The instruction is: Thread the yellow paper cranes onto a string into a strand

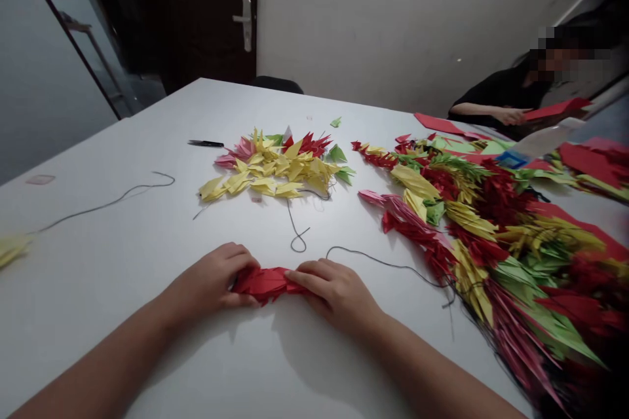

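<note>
A row of folded red paper pieces [268,283], pressed close together, lies between my hands just over the white table [162,366]. My left hand [216,278] grips its left end, fingers curled over the top and thumb below. At the other end my right hand [339,291] is closed on it, the fingers laid across the paper. A dark cord [383,265] runs out from beside my right hand towards the heap at right. Beyond my hands sits a cluster of yellow folded paper pieces [289,167] with some red, pink and green ones.
A large heap of strung paper pieces [462,209] covers the table's right side. Scissors [206,143] lie left of the cluster. Another cord [113,201] leads to a yellow piece [12,249] at far left. Across the right corner, a person [506,101] holds red paper [557,109].
</note>
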